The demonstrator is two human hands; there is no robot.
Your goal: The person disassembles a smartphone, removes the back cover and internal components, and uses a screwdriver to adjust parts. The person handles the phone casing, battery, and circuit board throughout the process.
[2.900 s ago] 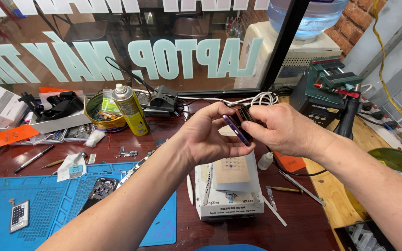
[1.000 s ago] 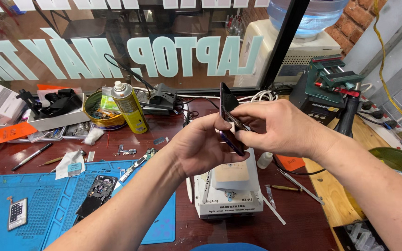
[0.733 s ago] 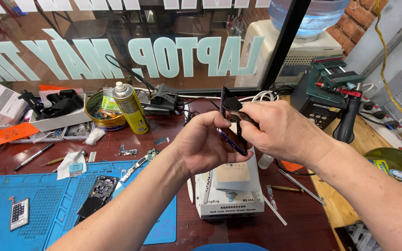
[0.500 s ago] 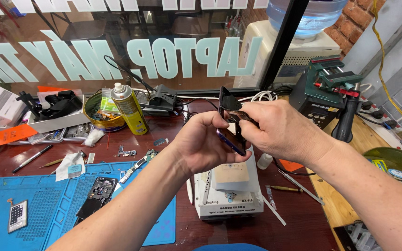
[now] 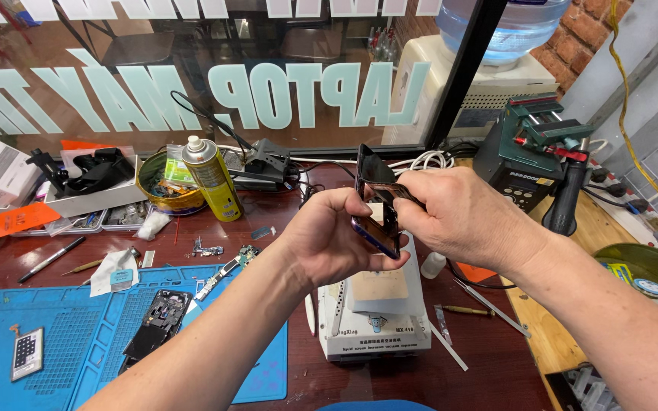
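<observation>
At frame centre, a phone (image 5: 378,228) is gripped by the left hand (image 5: 329,247); its dark screen panel (image 5: 375,176), half lifted, is pinched by the right hand (image 5: 455,217).

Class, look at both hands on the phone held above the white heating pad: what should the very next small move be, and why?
Probably a slow, slightly wider lift of the dark screen panel. The right hand pinches its edge, already raised at an angle from the phone frame, which the left hand grips. The lower end seems still joined, so a gentle pull seems safer than a yank.
</observation>
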